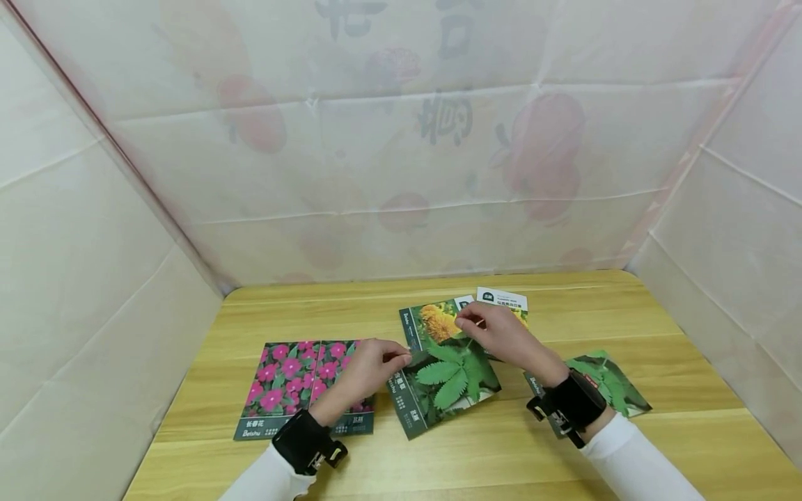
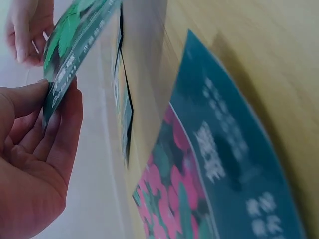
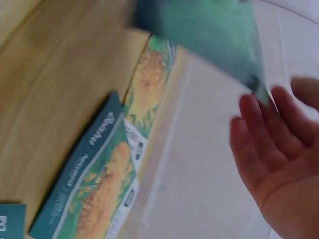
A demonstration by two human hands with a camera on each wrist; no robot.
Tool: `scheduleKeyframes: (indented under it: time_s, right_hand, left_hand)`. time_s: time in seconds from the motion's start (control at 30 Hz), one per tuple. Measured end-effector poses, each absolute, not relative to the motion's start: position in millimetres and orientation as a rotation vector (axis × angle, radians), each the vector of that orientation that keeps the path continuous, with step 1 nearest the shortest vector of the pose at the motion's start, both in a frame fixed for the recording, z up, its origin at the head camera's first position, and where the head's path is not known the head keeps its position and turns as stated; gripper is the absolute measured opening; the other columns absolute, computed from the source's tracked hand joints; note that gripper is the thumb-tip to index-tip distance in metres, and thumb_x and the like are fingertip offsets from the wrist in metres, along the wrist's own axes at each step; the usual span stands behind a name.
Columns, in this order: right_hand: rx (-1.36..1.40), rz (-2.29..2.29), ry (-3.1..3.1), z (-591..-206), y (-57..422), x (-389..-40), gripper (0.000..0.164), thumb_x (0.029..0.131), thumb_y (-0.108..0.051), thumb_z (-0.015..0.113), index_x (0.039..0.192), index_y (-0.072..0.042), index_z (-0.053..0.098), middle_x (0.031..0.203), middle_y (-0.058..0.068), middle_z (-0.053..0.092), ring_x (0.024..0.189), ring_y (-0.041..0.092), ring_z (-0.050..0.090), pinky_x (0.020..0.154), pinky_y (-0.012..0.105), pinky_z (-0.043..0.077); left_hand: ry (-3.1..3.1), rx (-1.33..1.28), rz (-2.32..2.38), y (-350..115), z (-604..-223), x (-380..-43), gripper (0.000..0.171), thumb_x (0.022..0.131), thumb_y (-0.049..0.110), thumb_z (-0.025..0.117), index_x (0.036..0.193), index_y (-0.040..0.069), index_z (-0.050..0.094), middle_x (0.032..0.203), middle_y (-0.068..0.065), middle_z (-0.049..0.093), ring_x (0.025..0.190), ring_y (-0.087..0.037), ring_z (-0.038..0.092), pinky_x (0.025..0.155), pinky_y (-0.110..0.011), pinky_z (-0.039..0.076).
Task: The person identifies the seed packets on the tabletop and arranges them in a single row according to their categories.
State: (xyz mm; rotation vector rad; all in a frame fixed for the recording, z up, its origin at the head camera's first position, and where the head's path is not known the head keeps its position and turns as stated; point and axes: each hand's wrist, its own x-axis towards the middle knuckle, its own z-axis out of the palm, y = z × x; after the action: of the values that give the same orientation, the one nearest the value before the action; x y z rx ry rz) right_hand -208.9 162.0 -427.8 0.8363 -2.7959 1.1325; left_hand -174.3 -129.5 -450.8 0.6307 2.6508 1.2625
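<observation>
My left hand pinches the corner of a green-leaf picture packet between thumb and fingers. The packet is tilted, raised off the table in the left wrist view. At its far corner is my right hand, fingers loosely bent; in the right wrist view the fingertips are beside that corner, and whether they touch it is unclear. Under and behind lie two yellow-flower packets, the nearer partly covered and the farther behind the right hand. Left of these, two pink-flower packets lie side by side, partly hidden by my left arm.
Another green-leaf packet lies at the right, partly behind my right wrist. The wooden table meets fabric screens at the back and sides. Both wrists wear black camera straps.
</observation>
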Motion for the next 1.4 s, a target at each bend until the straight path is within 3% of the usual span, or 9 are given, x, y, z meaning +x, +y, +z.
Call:
scheduleKeyframes:
  time_s: [0.2, 0.47, 0.63, 0.8, 0.87, 1.03, 1.4]
  right_hand:
    - [0.720, 1.157, -2.647, -436.4, 165.6, -213.4, 0.020, 0.108, -0.016, 0.059, 0.116, -0.003, 0.072, 0.100, 0.003, 0.072, 0.094, 0.019, 0.070, 0.086, 0.042, 0.060]
    - [0.738, 0.980, -2.801, -451.8, 165.8, -215.3, 0.022, 0.106, -0.010, 0.060, 0.122, -0.001, 0.072, 0.124, 0.015, 0.071, 0.112, 0.033, 0.068, 0.093, 0.052, 0.058]
    - [0.842, 0.701, -2.914, -461.2, 156.9, -214.8, 0.026, 0.106, -0.008, 0.059, 0.128, 0.000, 0.070, 0.123, 0.015, 0.071, 0.115, 0.032, 0.068, 0.099, 0.050, 0.056]
    - [0.912, 0.520, -2.955, -465.8, 151.6, -212.0, 0.031, 0.105, -0.008, 0.059, 0.134, 0.000, 0.067, 0.134, 0.018, 0.067, 0.126, 0.035, 0.063, 0.106, 0.051, 0.051]
    - [0.935, 0.464, -2.962, -467.1, 151.0, -210.1, 0.032, 0.105, -0.010, 0.060, 0.135, 0.000, 0.067, 0.139, 0.019, 0.064, 0.128, 0.036, 0.061, 0.106, 0.052, 0.051]
    - [0.942, 0.414, -3.028, -470.5, 152.3, -205.7, 0.033, 0.106, -0.013, 0.059, 0.136, -0.001, 0.067, 0.144, 0.021, 0.059, 0.132, 0.039, 0.057, 0.109, 0.054, 0.048]
    - [0.871, 0.414, -3.084, -472.0, 174.4, -201.2, 0.031, 0.106, -0.014, 0.060, 0.133, -0.002, 0.068, 0.144, 0.021, 0.059, 0.131, 0.040, 0.057, 0.109, 0.054, 0.048]
  left_hand:
    - [2.629, 0.503, 1.364, -146.5, -454.3, -173.1, 0.015, 0.103, 0.017, 0.067, 0.109, 0.012, 0.080, 0.106, -0.001, 0.074, 0.092, -0.014, 0.068, 0.079, -0.031, 0.058]
    - [2.560, 0.218, 1.565, -169.3, -455.6, -170.8, 0.015, 0.102, 0.019, 0.069, 0.112, 0.014, 0.079, 0.124, -0.006, 0.071, 0.111, -0.022, 0.067, 0.094, -0.035, 0.057]
    - [2.499, 0.113, 1.676, -176.9, -456.0, -171.0, 0.016, 0.103, 0.019, 0.068, 0.112, 0.011, 0.079, 0.118, -0.004, 0.072, 0.105, -0.019, 0.067, 0.090, -0.036, 0.056]
    - [2.537, 0.055, 1.703, -178.5, -455.9, -170.4, 0.018, 0.102, 0.018, 0.069, 0.112, 0.007, 0.078, 0.109, -0.005, 0.073, 0.097, -0.018, 0.066, 0.085, -0.034, 0.055]
    - [2.547, 0.030, 1.709, -179.2, -457.2, -170.0, 0.018, 0.102, 0.019, 0.069, 0.113, 0.008, 0.078, 0.109, -0.005, 0.073, 0.098, -0.018, 0.067, 0.089, -0.035, 0.055]
    - [2.531, -0.011, 1.739, -180.4, -457.5, -168.8, 0.018, 0.102, 0.018, 0.070, 0.112, 0.007, 0.077, 0.106, -0.005, 0.073, 0.099, -0.018, 0.067, 0.090, -0.035, 0.056]
    - [2.496, -0.021, 1.777, -180.6, -453.9, -167.7, 0.017, 0.100, 0.015, 0.071, 0.111, 0.003, 0.077, 0.097, -0.006, 0.075, 0.092, -0.018, 0.068, 0.081, -0.031, 0.055]
